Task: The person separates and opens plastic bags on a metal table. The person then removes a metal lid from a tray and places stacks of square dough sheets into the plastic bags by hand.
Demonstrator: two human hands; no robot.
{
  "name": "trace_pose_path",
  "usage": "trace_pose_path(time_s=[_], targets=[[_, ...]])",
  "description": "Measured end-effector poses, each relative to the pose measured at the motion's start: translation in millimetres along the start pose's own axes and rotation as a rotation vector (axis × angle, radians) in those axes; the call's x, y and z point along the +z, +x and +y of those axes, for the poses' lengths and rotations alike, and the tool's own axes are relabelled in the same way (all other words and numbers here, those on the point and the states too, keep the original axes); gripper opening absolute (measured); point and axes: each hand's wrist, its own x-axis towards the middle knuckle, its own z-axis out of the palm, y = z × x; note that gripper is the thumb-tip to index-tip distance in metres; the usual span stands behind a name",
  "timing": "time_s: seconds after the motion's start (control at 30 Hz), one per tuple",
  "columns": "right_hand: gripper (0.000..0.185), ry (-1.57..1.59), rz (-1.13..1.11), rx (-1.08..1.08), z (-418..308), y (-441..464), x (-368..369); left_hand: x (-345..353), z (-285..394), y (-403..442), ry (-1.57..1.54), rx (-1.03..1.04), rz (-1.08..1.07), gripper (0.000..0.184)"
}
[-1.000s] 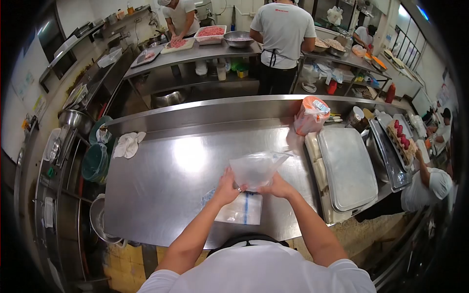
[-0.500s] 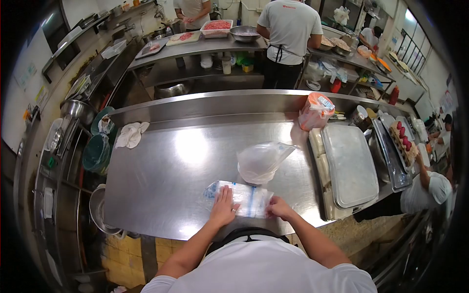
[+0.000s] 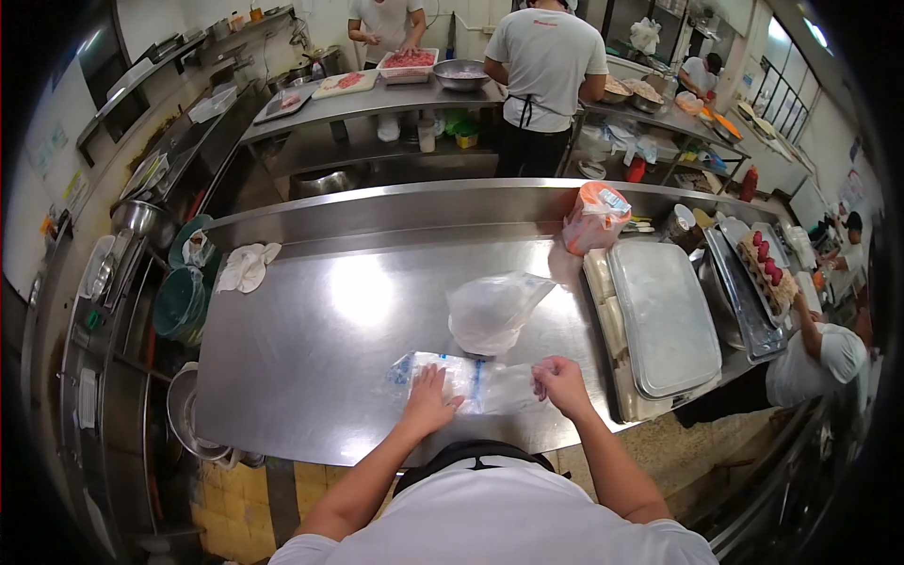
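Note:
A pack of clear plastic bags (image 3: 461, 372) with blue print lies flat near the front edge of the steel table. My left hand (image 3: 431, 403) presses down on it, fingers stretched out. At the pack's right end, my right hand (image 3: 562, 384) is closed in a pinch on the edge of a clear plastic bag (image 3: 511, 388), which stretches out from the pack. Just behind the pack stands a whitish, full-looking plastic bag (image 3: 490, 315) with its top leaning right; its contents are blurred by the plastic.
A white cloth (image 3: 248, 267) lies at the table's back left. On the right are an orange tub in a plastic bag (image 3: 596, 218), a lidded container (image 3: 664, 320) and a tray of eggs (image 3: 770, 273). Co-workers (image 3: 546, 71) stand at a counter with meat (image 3: 410, 59) beyond.
My right hand has moved right and slightly up, drawing a clear plastic bag partly out of the pack. My left hand stays on the pack. A co-worker's hand now reaches into the meat.

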Motion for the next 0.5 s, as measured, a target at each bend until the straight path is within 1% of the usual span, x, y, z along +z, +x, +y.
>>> trace_pose_path(time_s=[0.03,0.1,0.13,0.17,0.23,0.27,0.33,0.47,0.5], targets=[[0.009,-0.036,-0.073,-0.011,-13.7,-9.6,0.8,-11.9,14.8,1.9,-0.1,-0.007,-0.027,0.08],[0.01,-0.058,-0.218,-0.017,-43.8,-29.4,5.5,-54.9,72.4,0.7,-0.433,0.173,0.051,0.071],[0.011,-0.045,-0.287,-0.012,-60.7,-39.9,9.7,-67.3,90.2,3.0,-0.599,0.263,0.089,0.067],[0.012,-0.033,-0.355,-0.009,-72.2,-47.5,12.3,-67.1,92.0,8.9,-0.586,0.336,0.058,0.059],[0.012,-0.005,-0.388,-0.05,-84.7,-54.4,12.2,-69.7,96.7,20.2,-0.556,0.486,0.002,0.042],[0.012,0.008,-0.407,-0.072,-89.0,-56.2,11.7,-72.8,97.8,20.8,-0.589,0.352,-0.075,0.035],[0.011,-0.024,-0.339,-0.116,-95.0,-57.9,7.9,-91.3,106.0,15.8,-0.646,0.08,-0.228,0.021],[0.014,-0.14,-0.228,-0.182,-87.7,-53.0,0.2,-93.2,101.8,7.3,-0.647,0.043,-0.157,0.022],[0.015,-0.252,-0.157,-0.21,-87.1,-54.1,3.6,-92.9,101.1,5.0,-0.652,0.031,-0.151,0.022]])
